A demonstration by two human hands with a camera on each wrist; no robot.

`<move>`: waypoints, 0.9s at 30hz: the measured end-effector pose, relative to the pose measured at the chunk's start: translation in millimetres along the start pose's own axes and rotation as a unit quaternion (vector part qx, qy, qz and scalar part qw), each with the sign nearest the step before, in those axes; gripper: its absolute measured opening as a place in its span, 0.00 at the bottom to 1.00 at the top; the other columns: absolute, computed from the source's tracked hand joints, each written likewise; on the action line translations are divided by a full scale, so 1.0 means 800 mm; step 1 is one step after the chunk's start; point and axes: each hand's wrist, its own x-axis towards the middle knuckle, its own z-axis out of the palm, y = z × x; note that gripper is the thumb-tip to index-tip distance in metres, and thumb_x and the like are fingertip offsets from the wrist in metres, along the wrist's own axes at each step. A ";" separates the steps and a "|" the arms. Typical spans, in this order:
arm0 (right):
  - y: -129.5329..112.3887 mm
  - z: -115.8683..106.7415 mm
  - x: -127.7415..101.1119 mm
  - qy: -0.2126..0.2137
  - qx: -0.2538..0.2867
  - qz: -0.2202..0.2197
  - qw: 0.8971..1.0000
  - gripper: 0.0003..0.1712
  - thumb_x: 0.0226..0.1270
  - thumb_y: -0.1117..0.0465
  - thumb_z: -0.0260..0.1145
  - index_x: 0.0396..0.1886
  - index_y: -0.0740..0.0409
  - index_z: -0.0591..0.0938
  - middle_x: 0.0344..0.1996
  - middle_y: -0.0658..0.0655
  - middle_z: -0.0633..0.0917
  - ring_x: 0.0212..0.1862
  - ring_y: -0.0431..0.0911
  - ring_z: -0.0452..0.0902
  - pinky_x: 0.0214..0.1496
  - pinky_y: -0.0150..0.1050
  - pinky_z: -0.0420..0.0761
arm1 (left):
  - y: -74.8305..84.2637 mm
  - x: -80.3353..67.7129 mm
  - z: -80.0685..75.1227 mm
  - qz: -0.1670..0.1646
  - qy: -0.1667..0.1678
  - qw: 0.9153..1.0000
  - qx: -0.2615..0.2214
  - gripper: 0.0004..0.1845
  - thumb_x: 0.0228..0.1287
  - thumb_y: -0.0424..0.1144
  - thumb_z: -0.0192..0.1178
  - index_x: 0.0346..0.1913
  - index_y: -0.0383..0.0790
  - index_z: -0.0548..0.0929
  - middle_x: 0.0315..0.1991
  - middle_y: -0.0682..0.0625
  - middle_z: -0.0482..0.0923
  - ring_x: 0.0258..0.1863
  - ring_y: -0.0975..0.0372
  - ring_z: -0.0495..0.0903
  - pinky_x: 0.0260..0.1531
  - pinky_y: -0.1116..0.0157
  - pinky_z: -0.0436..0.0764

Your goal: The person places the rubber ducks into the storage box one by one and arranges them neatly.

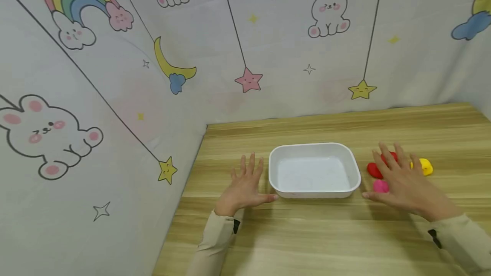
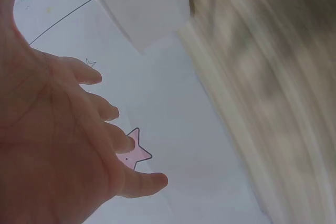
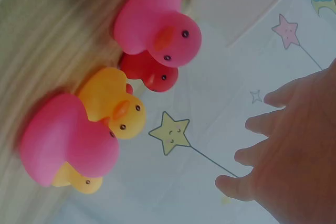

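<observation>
A white rectangular tub [image 1: 314, 173] stands on the wooden table between the two hands. To its left, my left hand [image 1: 245, 186] has its fingers spread and the thumb reaching toward the tub's front left corner; it holds nothing. On the other side, my right hand [image 1: 412, 188] hovers over a group of rubber ducks, fingers spread and holding nothing. The right wrist view shows a pink duck [image 3: 142, 19], a red duck [image 3: 149, 72], a yellow duck [image 3: 107, 95], another pink duck [image 3: 52, 135] and a partly hidden yellow duck [image 3: 84, 183]. From the head, the hand covers part of the group.
Light wood-grain table [image 1: 307, 237] spreads around the tub. White cloth [image 1: 215, 41] printed with rabbits, stars and a rainbow hangs behind the table and along its left side.
</observation>
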 end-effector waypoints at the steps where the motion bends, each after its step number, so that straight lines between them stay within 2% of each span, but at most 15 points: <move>1: 0.000 0.000 -0.001 0.002 -0.001 0.001 1.000 0.68 0.54 0.29 0.70 0.78 0.71 0.54 0.78 0.72 0.47 0.77 0.70 0.28 0.72 0.77 0.33 | 0.001 0.001 0.000 0.001 0.000 1.000 -0.002 0.62 0.56 0.72 0.63 0.82 0.40 0.46 0.81 0.38 0.30 0.77 0.38 0.29 0.67 0.24 0.45; 8: 0.003 -0.002 -0.006 0.015 -0.005 -0.004 1.000 0.66 0.53 0.29 0.70 0.75 0.73 0.60 0.77 0.72 0.51 0.76 0.72 0.36 0.66 0.81 0.46 | 0.003 0.006 0.005 0.004 0.002 1.000 -0.017 0.62 0.56 0.71 0.63 0.82 0.40 0.45 0.81 0.38 0.30 0.77 0.37 0.29 0.67 0.24 0.45; 12: 0.007 -0.011 -0.007 0.014 -0.002 -0.003 1.000 0.66 0.54 0.30 0.71 0.77 0.71 0.56 0.77 0.72 0.51 0.77 0.72 0.35 0.64 0.81 0.47 | 0.006 0.012 0.001 0.013 0.008 0.999 -0.051 0.63 0.58 0.70 0.63 0.82 0.41 0.39 0.81 0.39 0.27 0.76 0.38 0.27 0.65 0.22 0.47; 15: 0.012 -0.024 -0.007 0.006 0.017 0.004 1.000 0.65 0.58 0.34 0.71 0.80 0.68 0.51 0.78 0.71 0.49 0.77 0.71 0.34 0.64 0.81 0.46 | 0.008 0.017 -0.006 0.024 0.019 0.996 -0.085 0.63 0.60 0.70 0.61 0.82 0.40 0.36 0.81 0.38 0.27 0.76 0.36 0.28 0.63 0.21 0.50; 18: 0.021 -0.038 -0.005 0.005 0.042 0.016 0.999 0.64 0.61 0.37 0.70 0.81 0.66 0.46 0.78 0.71 0.48 0.77 0.72 0.36 0.64 0.81 0.47 | 0.006 0.022 -0.013 0.028 0.024 0.990 -0.137 0.61 0.64 0.69 0.57 0.81 0.39 0.32 0.80 0.38 0.25 0.77 0.37 0.31 0.67 0.28 0.55; 22: 0.039 -0.051 -0.003 0.024 0.098 0.031 0.994 0.58 0.68 0.44 0.67 0.80 0.68 0.45 0.76 0.76 0.50 0.75 0.74 0.42 0.69 0.79 0.47 | 0.000 0.028 -0.020 0.014 0.043 0.974 -0.224 0.58 0.71 0.62 0.55 0.79 0.37 0.27 0.79 0.36 0.22 0.78 0.42 0.33 0.74 0.40 0.56; 25: 0.053 -0.057 -0.005 0.035 0.173 0.049 0.983 0.53 0.73 0.53 0.64 0.80 0.69 0.42 0.75 0.80 0.47 0.73 0.77 0.41 0.72 0.77 0.42 | -0.006 0.030 -0.022 0.002 0.066 0.964 -0.257 0.54 0.75 0.55 0.55 0.79 0.36 0.26 0.79 0.31 0.26 0.77 0.39 0.37 0.73 0.39 0.56; 27: 0.061 -0.059 -0.006 0.037 0.217 0.072 0.973 0.51 0.76 0.56 0.62 0.80 0.69 0.39 0.74 0.82 0.45 0.71 0.80 0.43 0.69 0.79 0.45 | -0.011 0.031 -0.023 -0.002 0.068 0.958 -0.277 0.51 0.76 0.48 0.56 0.79 0.37 0.27 0.78 0.28 0.30 0.73 0.34 0.53 0.66 0.37 0.69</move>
